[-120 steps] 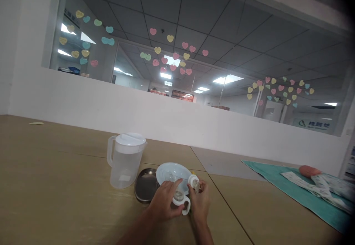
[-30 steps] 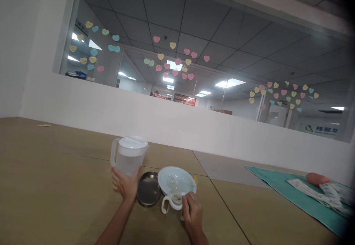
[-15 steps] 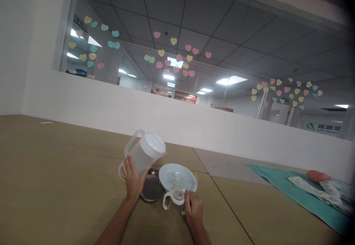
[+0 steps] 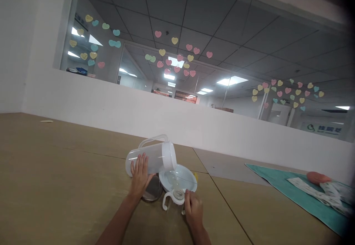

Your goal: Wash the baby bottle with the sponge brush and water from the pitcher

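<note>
My left hand [image 4: 141, 176] is wrapped round the body of a translucent white plastic pitcher [image 4: 151, 156]. The pitcher is tipped almost onto its side, handle up, with its lidded end pointing right and a little down. My right hand [image 4: 194, 206] is closed on the right side of a small two-handled bottle [image 4: 177, 196], which has a white collar and an uncovered round mouth. Behind the bottle, a white bowl [image 4: 190, 174] holds a clear, dome-shaped piece [image 4: 174, 180]. The pitcher's lidded end overlaps the bowl's left edge in view. I see no liquid stream.
A dark round metal dish [image 4: 153, 191] lies beneath the pitcher, partly covered by my left hand. Something yellow [image 4: 195, 176] shows behind the bowl. On the right, a teal cloth [image 4: 294, 189] bears a pinkish item [image 4: 318, 177] and patterned fabric [image 4: 313, 191]. A low white wall stands behind the table.
The pitcher has tipped from a slant to nearly horizontal, and its lidded end has moved right and down. My left hand has shifted slightly right with it. My right hand and the bottle stay put.
</note>
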